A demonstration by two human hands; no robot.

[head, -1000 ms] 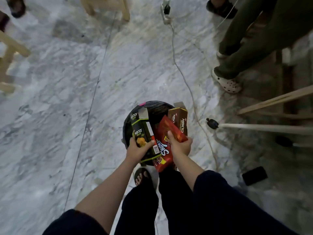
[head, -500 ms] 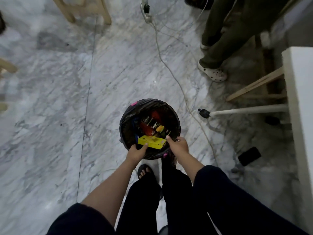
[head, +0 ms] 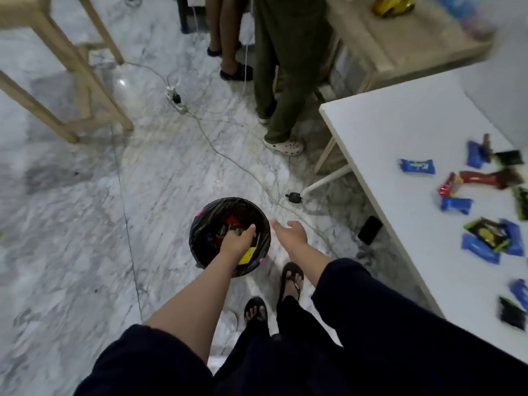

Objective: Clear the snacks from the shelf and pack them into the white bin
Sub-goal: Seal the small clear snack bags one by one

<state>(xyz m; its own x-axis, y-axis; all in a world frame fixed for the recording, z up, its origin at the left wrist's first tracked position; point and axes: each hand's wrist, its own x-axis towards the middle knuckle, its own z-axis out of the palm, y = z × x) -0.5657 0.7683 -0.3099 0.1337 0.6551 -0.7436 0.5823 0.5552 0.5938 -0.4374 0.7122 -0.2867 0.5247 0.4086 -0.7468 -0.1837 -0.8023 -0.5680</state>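
The bin [head: 197, 224], lined with a black bag, stands on the marble floor in front of my feet. Snack packs lie inside it, among them a yellow pack [head: 248, 254] and a red pack [head: 233, 221]. My left hand [head: 235, 240] reaches palm down into the bin with its thumb spread and holds nothing I can see. My right hand [head: 290, 234] hovers open just right of the rim, empty. On the white table [head: 400, 132] at the right lie several loose snacks: a blue pack [head: 417, 166], a red pack [head: 485, 178], a green-black pack [head: 485, 234].
A power strip [head: 175, 98] and its cord run across the floor past the bin. A person's legs [head: 274, 81] stand behind. Wooden stool legs [head: 71, 81] are at the left. A black flat object [head: 370, 230] lies under the table edge. A wooden shelf [head: 400, 44] holds a gold pack [head: 393, 5].
Both hands held snack boxes over the bin, then lowered them in and let go. My right hand has come out to the right. The view has tilted up, showing the table.
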